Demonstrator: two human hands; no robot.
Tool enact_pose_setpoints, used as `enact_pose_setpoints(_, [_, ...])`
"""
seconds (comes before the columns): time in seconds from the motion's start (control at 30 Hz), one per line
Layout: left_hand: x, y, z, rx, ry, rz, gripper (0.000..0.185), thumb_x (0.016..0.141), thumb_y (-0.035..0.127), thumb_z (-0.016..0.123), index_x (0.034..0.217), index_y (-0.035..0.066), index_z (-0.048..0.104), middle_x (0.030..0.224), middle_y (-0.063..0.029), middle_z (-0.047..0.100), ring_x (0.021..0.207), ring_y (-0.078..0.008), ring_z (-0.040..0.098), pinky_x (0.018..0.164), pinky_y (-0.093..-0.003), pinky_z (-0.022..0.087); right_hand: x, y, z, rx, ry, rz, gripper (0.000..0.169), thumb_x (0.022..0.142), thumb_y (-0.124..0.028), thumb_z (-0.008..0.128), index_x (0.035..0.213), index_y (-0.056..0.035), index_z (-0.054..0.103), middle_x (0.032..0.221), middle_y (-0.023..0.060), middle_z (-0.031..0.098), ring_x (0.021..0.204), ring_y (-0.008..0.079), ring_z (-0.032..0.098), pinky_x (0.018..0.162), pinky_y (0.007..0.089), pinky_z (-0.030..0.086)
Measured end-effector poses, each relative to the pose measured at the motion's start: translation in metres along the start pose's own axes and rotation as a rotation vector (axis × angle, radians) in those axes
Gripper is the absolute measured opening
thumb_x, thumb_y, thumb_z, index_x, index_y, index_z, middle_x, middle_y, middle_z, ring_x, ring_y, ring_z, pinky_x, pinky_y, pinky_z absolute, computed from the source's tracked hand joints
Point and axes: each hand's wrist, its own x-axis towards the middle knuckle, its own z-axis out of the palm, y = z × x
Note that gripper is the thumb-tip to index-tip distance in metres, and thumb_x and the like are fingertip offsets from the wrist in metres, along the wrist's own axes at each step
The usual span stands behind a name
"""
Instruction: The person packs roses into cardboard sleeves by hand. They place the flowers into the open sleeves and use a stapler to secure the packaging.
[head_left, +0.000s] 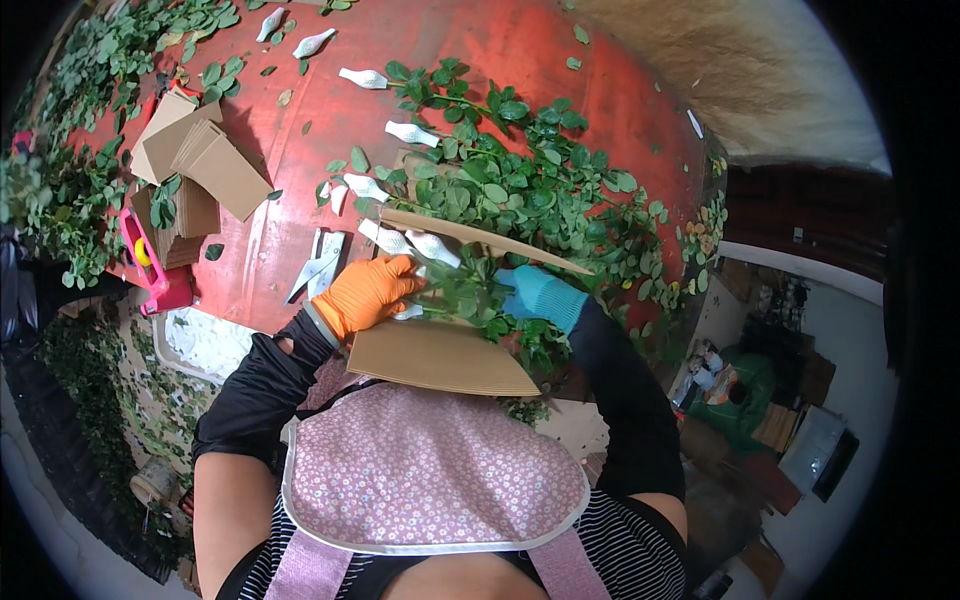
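My left hand (371, 296), in an orange glove, curls over the flower-head end of a bunch of leafy stems. Its fingers close around a white netted flower head (407, 311), partly hidden beneath them. My right hand (544, 296), in a teal knit glove, grips the leafy stems (472, 289); leaves hide its fingertips. Two more heads in white foam nets (431, 247) lie just beyond my left fingers. Behind the bunch a cardboard sheet (480, 236) stands tilted. A stack of brown cardboard (446, 356) sits between the bunch and my apron.
A plier stapler (322, 262) lies left of my left hand on the red table (300, 172). Beyond are a pink tape dispenser (157, 274), cardboard pieces (206, 161) and loose leaves. Netted stems (517, 165) spread across the far side. A tub of white nets (206, 345) stands lower left.
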Motion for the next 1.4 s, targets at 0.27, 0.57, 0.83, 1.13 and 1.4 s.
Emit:
enact_pose_setpoints(0.27, [0.01,0.011,-0.014,0.09,-0.057,0.078,0.056,0.074,0.02,0.07,0.128,0.014,0.056,0.119,-0.0053,0.052,0.1,-0.0249,0.059,0.073,-0.0388,0.053,-0.017,0.03,0.011,0.044,0.235,-0.097,0.06,0.077,-0.021,0.071,0.132,-0.0049,0.053,0.104,0.022,0.066,0.093,0.036,0.065,0.079,0.0427,0.053])
enact_pose_setpoints(0.57, [0.013,0.014,-0.02,0.061,-0.18,0.006,0.051,0.083,0.024,0.066,0.132,0.018,0.055,0.107,-0.0062,0.059,0.098,-0.0271,0.061,0.074,-0.0399,0.052,-0.009,0.003,-0.002,-0.058,0.125,-0.072,0.059,0.085,-0.029,0.066,0.14,-0.0141,0.049,0.099,0.0199,0.066,0.085,0.0337,0.066,0.077,0.0427,0.053])
enact_pose_setpoints(0.83, [0.007,0.014,-0.016,0.083,-0.094,-0.07,0.057,0.078,0.022,0.07,0.133,0.018,0.054,0.108,-0.0062,0.056,0.097,-0.0275,0.06,0.075,-0.0404,0.051,-0.027,0.016,0.013,0.076,0.23,-0.083,0.06,0.078,-0.019,0.068,0.136,-0.0133,0.054,0.095,0.0204,0.067,0.085,0.0348,0.065,0.076,0.0436,0.052])
enact_pose_setpoints(1.13, [0.005,0.011,-0.008,0.196,0.271,-0.251,0.07,0.073,0.011,0.07,0.139,0.011,0.047,0.106,-0.0081,0.057,0.091,-0.0296,0.06,0.072,-0.0403,0.052,-0.031,0.042,0.016,-0.051,0.295,-0.045,0.067,0.073,-0.015,0.073,0.137,-0.0099,0.053,0.115,0.0197,0.063,0.099,0.0341,0.064,0.087,0.043,0.052])
enact_pose_setpoints(1.4, [0.0,0.007,-0.016,-0.007,0.153,-0.207,0.045,0.07,0.016,0.077,0.112,0.01,0.064,0.106,-0.0095,0.059,0.098,-0.033,0.059,0.082,-0.0437,0.05,-0.054,0.059,0.008,-0.157,0.459,0.047,0.069,0.072,-0.015,0.073,0.138,-0.0168,0.052,0.111,0.0193,0.064,0.097,0.0347,0.064,0.085,0.0444,0.053])
